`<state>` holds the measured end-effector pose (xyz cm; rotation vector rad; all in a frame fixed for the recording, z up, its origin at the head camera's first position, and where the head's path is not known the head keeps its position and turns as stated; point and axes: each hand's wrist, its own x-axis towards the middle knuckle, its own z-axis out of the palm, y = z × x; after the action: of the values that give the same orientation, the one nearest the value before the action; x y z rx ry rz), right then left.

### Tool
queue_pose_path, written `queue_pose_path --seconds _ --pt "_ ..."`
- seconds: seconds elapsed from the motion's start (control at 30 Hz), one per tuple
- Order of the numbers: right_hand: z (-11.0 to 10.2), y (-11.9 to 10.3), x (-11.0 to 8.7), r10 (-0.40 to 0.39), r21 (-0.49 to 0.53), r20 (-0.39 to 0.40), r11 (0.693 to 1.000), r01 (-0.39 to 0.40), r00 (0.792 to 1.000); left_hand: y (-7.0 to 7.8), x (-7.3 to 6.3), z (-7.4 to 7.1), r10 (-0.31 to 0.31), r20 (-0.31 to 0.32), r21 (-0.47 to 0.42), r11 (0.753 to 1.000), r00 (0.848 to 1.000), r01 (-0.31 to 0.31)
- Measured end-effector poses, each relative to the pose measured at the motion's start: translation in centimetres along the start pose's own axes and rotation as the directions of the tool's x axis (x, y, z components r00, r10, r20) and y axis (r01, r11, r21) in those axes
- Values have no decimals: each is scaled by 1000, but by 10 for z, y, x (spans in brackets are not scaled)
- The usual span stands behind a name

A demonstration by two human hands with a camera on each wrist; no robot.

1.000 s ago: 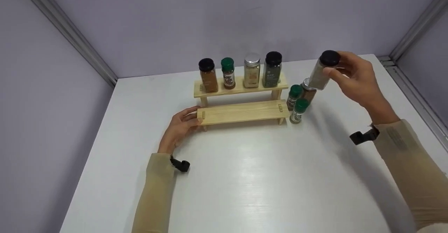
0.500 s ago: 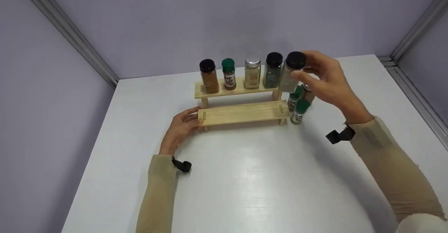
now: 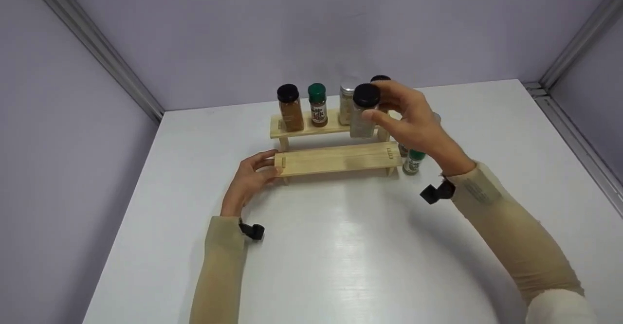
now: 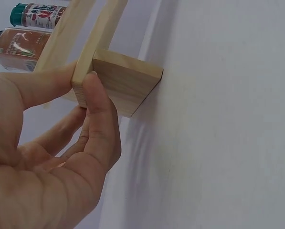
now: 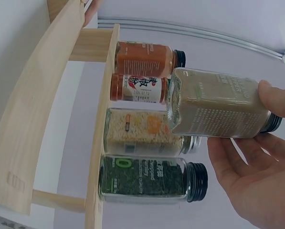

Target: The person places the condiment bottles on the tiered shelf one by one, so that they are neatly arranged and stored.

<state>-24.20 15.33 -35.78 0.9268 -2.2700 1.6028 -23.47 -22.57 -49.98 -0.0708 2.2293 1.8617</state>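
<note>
My right hand [image 3: 416, 122] grips a glass spice jar [image 3: 362, 123] of grey-beige powder by its upper part, just below the black lid. In the head view the jar is upright and overlaps the upper shelf's front edge, above the lower shelf [image 3: 331, 160] of a two-tier wooden spice rack. Thumb and fingers of my left hand [image 3: 249, 178] pinch the left end of that lower shelf; the left wrist view shows the thumb and a finger [image 4: 101, 119] on the board's end. Nothing stands on the lower shelf.
Along the upper shelf [image 5: 101, 119] stand an orange-brown spice jar [image 5: 144, 59], a small green-capped jar [image 3: 318, 105], a silver-lidded jar [image 5: 142, 131] and a black-lidded jar of dark green herbs [image 5: 144, 179]. Right of the rack, a green-capped jar [image 3: 412, 163] stands on the white table, others partly hidden behind my hand.
My right hand has carried the grey-beige spice jar leftward from right of the rack to over it, slightly lower and nearer. My left hand has stayed at the shelf's end.
</note>
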Motion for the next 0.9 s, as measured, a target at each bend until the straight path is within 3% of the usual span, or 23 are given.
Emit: queue_pose_path --seconds 0.3,0.5,0.9 --pt "28 0 7 43 23 51 999 -45 998 6 -4 1 12 8 19 1000 1000 -12" --pt "43 3 13 -1 32 67 999 -2 998 6 -2 3 9 0 38 999 1000 -9" --pt "77 26 17 41 78 111 996 -50 993 10 1 8 18 -6 57 998 1000 -17"
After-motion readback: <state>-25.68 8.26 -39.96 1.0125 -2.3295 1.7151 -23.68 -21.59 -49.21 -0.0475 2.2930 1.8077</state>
